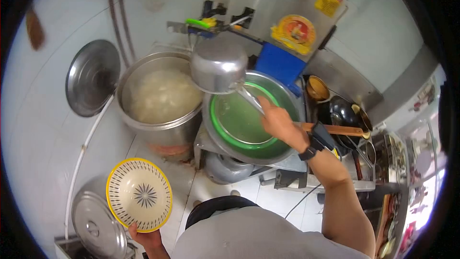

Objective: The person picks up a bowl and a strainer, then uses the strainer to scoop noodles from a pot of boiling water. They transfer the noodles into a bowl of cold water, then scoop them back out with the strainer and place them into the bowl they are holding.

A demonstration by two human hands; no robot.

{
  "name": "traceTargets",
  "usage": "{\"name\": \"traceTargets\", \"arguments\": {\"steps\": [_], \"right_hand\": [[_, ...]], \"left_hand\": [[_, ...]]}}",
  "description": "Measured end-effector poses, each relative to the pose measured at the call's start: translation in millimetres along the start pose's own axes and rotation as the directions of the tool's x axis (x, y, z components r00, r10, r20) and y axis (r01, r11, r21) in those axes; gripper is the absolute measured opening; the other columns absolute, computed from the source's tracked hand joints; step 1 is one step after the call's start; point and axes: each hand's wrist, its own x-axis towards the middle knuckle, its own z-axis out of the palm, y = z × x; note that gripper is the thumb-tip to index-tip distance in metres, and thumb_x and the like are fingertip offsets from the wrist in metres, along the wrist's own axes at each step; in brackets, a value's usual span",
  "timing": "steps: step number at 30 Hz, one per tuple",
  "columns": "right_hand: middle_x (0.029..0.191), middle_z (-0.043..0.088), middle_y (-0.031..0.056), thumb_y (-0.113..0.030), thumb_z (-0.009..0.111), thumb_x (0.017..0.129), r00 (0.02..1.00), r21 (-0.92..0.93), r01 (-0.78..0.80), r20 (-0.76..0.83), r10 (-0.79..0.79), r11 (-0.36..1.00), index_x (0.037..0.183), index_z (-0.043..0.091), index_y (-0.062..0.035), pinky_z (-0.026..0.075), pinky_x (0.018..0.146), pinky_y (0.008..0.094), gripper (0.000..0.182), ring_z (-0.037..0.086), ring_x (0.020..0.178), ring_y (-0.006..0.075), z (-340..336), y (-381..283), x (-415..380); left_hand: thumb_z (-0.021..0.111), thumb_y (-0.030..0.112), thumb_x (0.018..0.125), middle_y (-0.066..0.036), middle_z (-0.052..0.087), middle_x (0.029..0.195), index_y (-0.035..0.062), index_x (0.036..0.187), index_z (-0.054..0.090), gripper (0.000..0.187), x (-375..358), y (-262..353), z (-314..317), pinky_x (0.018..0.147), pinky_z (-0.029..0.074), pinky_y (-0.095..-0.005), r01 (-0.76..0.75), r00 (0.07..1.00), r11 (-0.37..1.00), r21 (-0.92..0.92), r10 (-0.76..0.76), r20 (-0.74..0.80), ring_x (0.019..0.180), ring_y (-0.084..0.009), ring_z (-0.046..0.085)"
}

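Note:
My right hand (280, 123) is wrapped round the handle of a small metal saucepan (219, 67). The saucepan hangs over the gap between a large steel pot and a wide metal basin (293, 100); its inside is turned out of sight. Steamy, pale cloudy liquid (163, 96) fills much of the steel pot (158, 125). In the basin sits a green-rimmed strainer or bowl (218, 127) with greenish liquid showing. Low at the left, my left hand (146, 237) grips the edge of a cream patterned bowl (139, 194) with a yellow rim, its inside facing up.
One round metal lid (93, 77) leans on the tiled wall; another lid (99, 225) is at lower left. A gas cylinder (227, 169) stands under the basin's stand. Pans (342, 111) and a wooden handle (335, 129) lie right, below a steel machine (287, 5) with a blue panel.

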Motion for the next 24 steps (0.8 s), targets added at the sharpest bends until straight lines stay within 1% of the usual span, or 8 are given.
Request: {"name": "traceTargets", "arguments": {"steps": [6, 9, 11, 12, 15, 17, 23, 24], "right_hand": [[0.088, 0.057, 0.0171, -0.005, 0.056, 0.072, 0.968, 0.18, -0.249, 0.062, 0.242, 0.951, 0.115, 0.041, -0.0015, 0.046, 0.064, 0.0354, 0.046, 0.058, 0.075, 0.0273, -66, 113, -106], [0.076, 0.055, 0.0068, -0.001, 0.055, 0.073, 0.687, 0.678, -0.669, 0.408, 0.601, 0.304, 0.091, 0.052, -0.0021, 0.039, 0.048, 0.0238, 0.018, 0.05, 0.058, 0.0108, -110, 144, -118], [0.054, 0.046, 0.0056, -0.002, 0.054, 0.073, 0.901, 0.809, -0.377, 0.207, 0.382, 0.452, 0.08, 0.05, -0.0004, 0.024, 0.034, 0.0232, 0.008, 0.039, 0.038, 0.0104, -85, 240, -125], [0.056, 0.048, 0.0057, 0.001, 0.052, 0.073, 0.718, 0.78, -0.585, 0.371, 0.588, 0.221, 0.076, 0.051, 0.0009, 0.027, 0.036, 0.0219, 0.003, 0.042, 0.041, 0.0118, -114, 214, -104], [0.058, 0.051, 0.0056, 0.001, 0.052, 0.076, 0.794, 0.851, -0.5, 0.376, 0.478, 0.16, 0.074, 0.053, -0.0001, 0.036, 0.04, 0.0221, 0.002, 0.047, 0.045, 0.0132, -84, 308, -62], [0.062, 0.053, 0.0051, -0.002, 0.057, 0.079, 0.564, 0.897, -0.387, 0.412, 0.715, -0.212, 0.076, 0.054, -0.0013, 0.044, 0.047, 0.0242, 0.003, 0.051, 0.051, 0.014, -71, 331, -23], [0.064, 0.054, 0.0028, -0.01, 0.063, 0.078, 0.603, 0.886, -0.428, 0.428, 0.674, -0.179, 0.076, 0.054, -0.0041, 0.047, 0.049, 0.0249, 0.011, 0.052, 0.053, 0.0138, 3, 402, 58], [0.063, 0.054, 0.0023, -0.01, 0.062, 0.079, 0.594, 0.88, -0.438, 0.438, 0.674, -0.186, 0.075, 0.052, -0.0051, 0.047, 0.048, 0.0254, 0.012, 0.052, 0.053, 0.0139, 18, 413, 68]], "left_hand": [[0.049, 0.021, 0.067, -0.011, 0.049, 0.118, 0.0052, 0.122, 0.04, 0.057, 6, -35, 46, 0.09, 0.041, -0.0451, 0.037, 0.984, 0.998, 0.043, -0.044, 0.174, 0.107, -0.0284, 0.048], [0.048, 0.023, 0.067, -0.011, 0.049, 0.117, 0.0051, 0.122, 0.041, 0.058, 1, -58, 70, 0.088, 0.041, -0.0449, 0.101, 0.977, 0.993, 0.06, -0.11, 0.183, 0.106, -0.0286, 0.049], [0.05, 0.024, 0.068, -0.011, 0.05, 0.117, 0.0058, 0.121, 0.042, 0.057, -8, -72, 79, 0.087, 0.042, -0.0445, 0.1, 0.971, 0.992, 0.082, -0.115, 0.207, 0.105, -0.0284, 0.05], [0.051, 0.025, 0.068, -0.01, 0.051, 0.116, 0.0064, 0.12, 0.043, 0.056, -11, -81, 84, 0.086, 0.043, -0.044, 0.099, 0.967, 0.99, 0.098, -0.119, 0.227, 0.104, -0.0282, 0.051], [0.048, 0.026, 0.067, -0.011, 0.049, 0.117, 0.0052, 0.122, 0.04, 0.06, -23, -106, 90, 0.088, 0.042, -0.0445, 0.075, 0.98, 0.991, 0.109, -0.093, 0.178, 0.106, -0.0283, 0.049], [0.048, 0.026, 0.067, -0.011, 0.049, 0.117, 0.0051, 0.122, 0.04, 0.06, -36, -125, 104, 0.088, 0.042, -0.0445, 0.041, 0.987, 0.992, 0.119, -0.059, 0.152, 0.106, -0.0283, 0.049], [0.05, 0.022, 0.08, -0.014, 0.054, 0.105, 0.0005, 0.112, 0.046, 0.039, -77, -146, 93, 0.079, 0.044, -0.0368, -0.004, 0.999, 1.0, -0.007, 0.004, -0.046, 0.093, -0.0256, 0.053], [0.051, 0.027, 0.077, -0.015, 0.052, 0.11, 0.0002, 0.114, 0.045, 0.046, -84, -147, 81, 0.082, 0.042, -0.0395, -0.098, 0.983, 0.968, 0.231, 0.13, -0.129, 0.097, -0.0279, 0.051]]}}
